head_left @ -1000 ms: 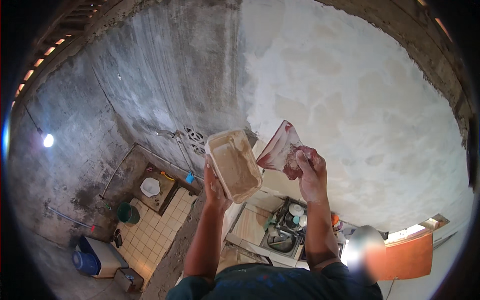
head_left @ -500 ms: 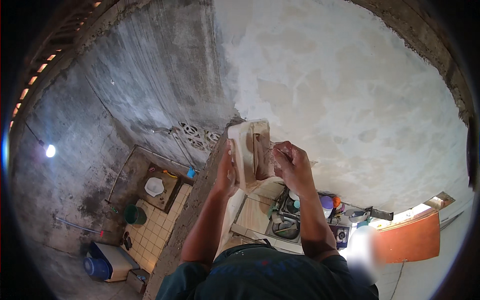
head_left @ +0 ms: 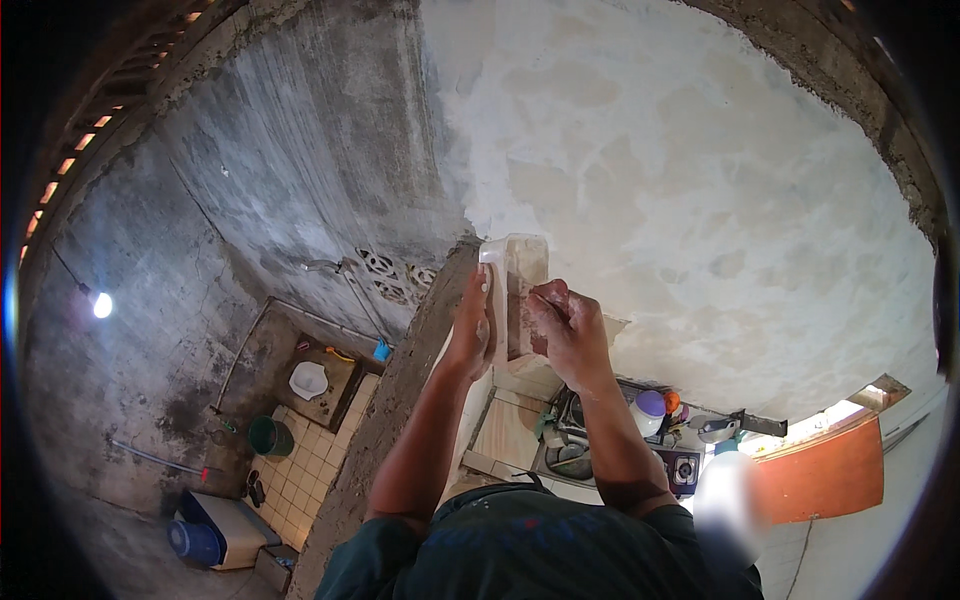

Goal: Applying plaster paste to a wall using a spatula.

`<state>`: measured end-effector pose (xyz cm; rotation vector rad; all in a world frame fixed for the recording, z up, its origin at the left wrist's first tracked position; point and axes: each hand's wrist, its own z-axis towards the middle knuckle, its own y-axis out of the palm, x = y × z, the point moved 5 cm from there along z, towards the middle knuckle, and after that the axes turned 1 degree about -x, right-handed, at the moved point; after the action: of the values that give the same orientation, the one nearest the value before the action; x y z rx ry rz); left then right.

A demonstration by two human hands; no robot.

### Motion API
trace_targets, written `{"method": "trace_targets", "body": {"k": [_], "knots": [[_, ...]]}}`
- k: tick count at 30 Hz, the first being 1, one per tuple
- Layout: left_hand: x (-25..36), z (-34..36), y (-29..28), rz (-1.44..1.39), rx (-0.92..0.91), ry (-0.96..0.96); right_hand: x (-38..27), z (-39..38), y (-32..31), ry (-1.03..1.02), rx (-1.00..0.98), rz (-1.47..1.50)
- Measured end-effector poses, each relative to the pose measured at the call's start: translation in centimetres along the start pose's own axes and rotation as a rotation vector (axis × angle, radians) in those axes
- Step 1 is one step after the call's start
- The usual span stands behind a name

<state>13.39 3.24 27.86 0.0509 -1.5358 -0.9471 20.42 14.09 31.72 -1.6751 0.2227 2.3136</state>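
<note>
Basically, both hands are loaded up in front of the white-patched plaster wall [head_left: 690, 190]. Left hand [head_left: 470, 330] supports the off-white rectangular plastic tub [head_left: 528, 258], palm and fingers laid along its outside; right hand [head_left: 572, 330] is clenched on the flat reddish-brown scraper [head_left: 526, 318], mostly hidden by knuckles and tub. Tub's up in the air between the two hands, tipped on its side, mouth toward the right hand; likely angled so the blade can reach the smeared inside, with the left palm backing it against the push. Markings: no readable label on tub or scraper. Dark green cloth shirt [head_left: 500, 555] has faint blue lettering, too blurred to make out.
</note>
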Motion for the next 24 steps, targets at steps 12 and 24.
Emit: {"method": "trace_targets", "body": {"k": [12, 24], "knots": [[-2.6, 0.0, -3.4, -0.163, -0.037, -0.169, 3.8, 2.1, 0.0, 0.366, 0.024, 0.442], [-1.5, -1.3, -8.0, -0.329, 0.047, -0.016, 4.7, 4.4, 2.7, 0.297, 0.033, 0.770]]}}
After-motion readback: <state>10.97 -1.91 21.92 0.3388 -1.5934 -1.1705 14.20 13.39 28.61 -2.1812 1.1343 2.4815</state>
